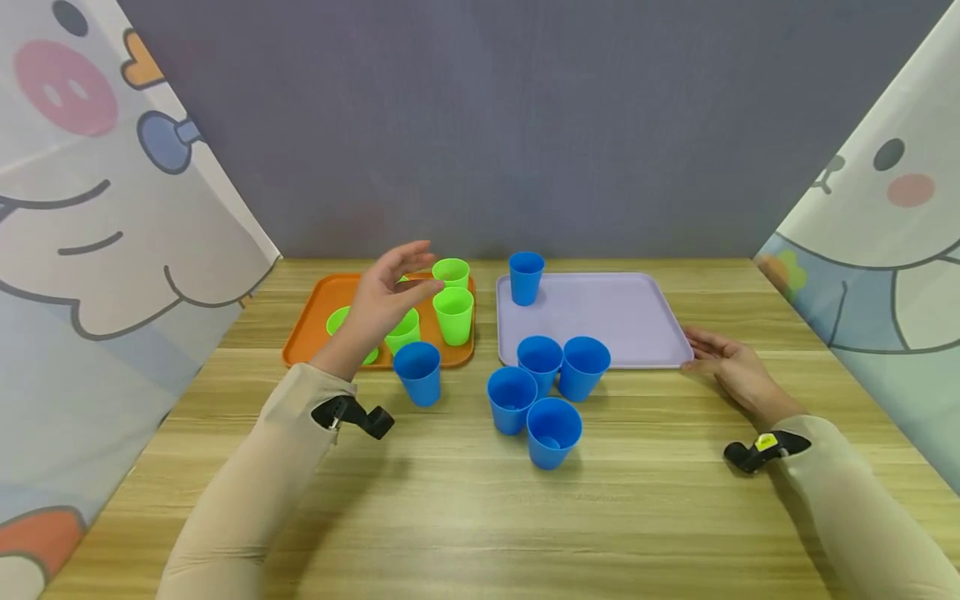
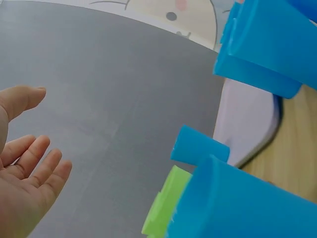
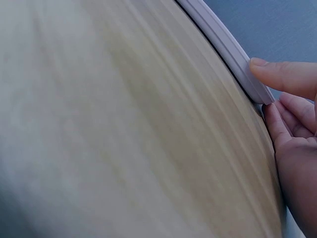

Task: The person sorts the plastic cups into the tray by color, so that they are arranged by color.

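Note:
My left hand (image 1: 390, 292) is raised over the orange tray (image 1: 300, 342), fingers spread and holding nothing. Several green cups (image 1: 453, 317) stand on that tray, some partly hidden behind the hand. A single blue cup (image 1: 420, 375) stands at the orange tray's front edge. At the near right corner of the lavender tray (image 1: 600, 317), my right hand (image 1: 735, 375) pinches the rim; the right wrist view shows the thumb (image 3: 282, 77) on the rim and the fingers curled against its outer side.
One blue cup (image 1: 526, 279) stands upright on the lavender tray's back left part. Several more blue cups, such as the nearest cup (image 1: 553, 437), cluster at and before its front edge. A grey panel (image 1: 510, 125) rises behind the wooden table (image 1: 450, 517), with printed cloth on both sides.

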`<state>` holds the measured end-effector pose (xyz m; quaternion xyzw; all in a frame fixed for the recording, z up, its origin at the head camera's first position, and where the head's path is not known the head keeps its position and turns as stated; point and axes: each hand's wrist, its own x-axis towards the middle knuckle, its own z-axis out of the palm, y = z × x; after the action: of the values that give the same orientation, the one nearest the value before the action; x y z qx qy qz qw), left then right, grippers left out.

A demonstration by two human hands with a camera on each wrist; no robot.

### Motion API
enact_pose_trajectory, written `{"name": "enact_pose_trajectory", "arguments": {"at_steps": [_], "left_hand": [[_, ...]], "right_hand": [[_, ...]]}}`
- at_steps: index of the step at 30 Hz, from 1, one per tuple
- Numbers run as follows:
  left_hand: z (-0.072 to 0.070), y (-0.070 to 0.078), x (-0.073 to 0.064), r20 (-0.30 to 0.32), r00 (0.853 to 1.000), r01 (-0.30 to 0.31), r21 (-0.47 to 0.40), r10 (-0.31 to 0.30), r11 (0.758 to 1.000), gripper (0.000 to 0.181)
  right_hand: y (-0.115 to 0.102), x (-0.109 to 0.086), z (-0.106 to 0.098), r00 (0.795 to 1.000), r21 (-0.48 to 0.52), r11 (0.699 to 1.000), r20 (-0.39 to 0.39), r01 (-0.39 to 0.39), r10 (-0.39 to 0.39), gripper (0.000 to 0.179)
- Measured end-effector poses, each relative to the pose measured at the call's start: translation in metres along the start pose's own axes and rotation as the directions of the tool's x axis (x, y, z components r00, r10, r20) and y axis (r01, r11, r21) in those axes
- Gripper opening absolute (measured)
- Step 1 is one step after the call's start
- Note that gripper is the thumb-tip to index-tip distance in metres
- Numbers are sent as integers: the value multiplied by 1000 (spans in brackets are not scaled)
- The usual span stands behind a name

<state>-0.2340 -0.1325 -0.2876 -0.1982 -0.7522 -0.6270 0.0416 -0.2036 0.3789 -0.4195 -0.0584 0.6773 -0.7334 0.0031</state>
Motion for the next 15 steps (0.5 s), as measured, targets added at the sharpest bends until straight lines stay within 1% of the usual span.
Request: {"name": "enact_pose_trajectory", "arguments": {"at_steps": [5, 10, 13, 15], "left_hand": [[-6, -7, -17, -16, 1000, -5, 15, 6, 1000, 55], [-11, -16, -34, -48, 999, 3, 41, -1, 999, 52], [-13, -24, -43, -67, 998, 9, 36, -7, 999, 50], [-14, -31, -48, -78, 997, 11, 33, -9, 999, 49]], "right_hand": [[1, 0, 0, 1000, 5, 1000, 6, 2, -2, 65], [0, 0, 1, 1000, 13, 1000, 9, -3, 3, 65], [-1, 0, 1, 1000, 17, 1000, 8, 1, -1, 62], [-1, 0, 2, 1000, 36, 999, 9, 10, -10, 58]]}}
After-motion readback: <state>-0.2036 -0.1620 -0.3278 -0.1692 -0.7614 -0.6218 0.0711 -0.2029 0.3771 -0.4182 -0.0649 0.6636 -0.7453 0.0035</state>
